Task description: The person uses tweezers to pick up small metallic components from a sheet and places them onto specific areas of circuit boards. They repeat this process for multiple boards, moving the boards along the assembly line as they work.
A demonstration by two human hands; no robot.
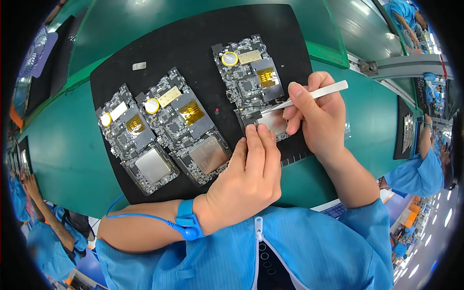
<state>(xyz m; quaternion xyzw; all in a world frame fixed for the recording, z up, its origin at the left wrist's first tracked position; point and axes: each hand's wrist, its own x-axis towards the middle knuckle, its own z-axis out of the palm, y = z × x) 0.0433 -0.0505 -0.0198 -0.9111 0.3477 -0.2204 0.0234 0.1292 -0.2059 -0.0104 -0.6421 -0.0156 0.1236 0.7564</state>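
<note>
A pair of silver tweezers (323,93) is pinched in my right hand (319,113). Its tip meets a small black connector (251,117) at the middle of a long circuit board (245,87). This board carries a round coin cell (229,59) and a patch of amber film (267,77). My left hand (249,171) holds the same board near its left edge, fingertips together just below the connector. My fingers partly cover a silver metal shield (272,123) on the board's near part. The left thumb is hidden.
Two similar boards, a middle one (176,113) and a left one (126,121), lie on the black mat (193,53). A small silver piece (139,65) and a tiny red part (217,110) lie nearby. A blue wrist strap (187,220) with a cord circles my left wrist.
</note>
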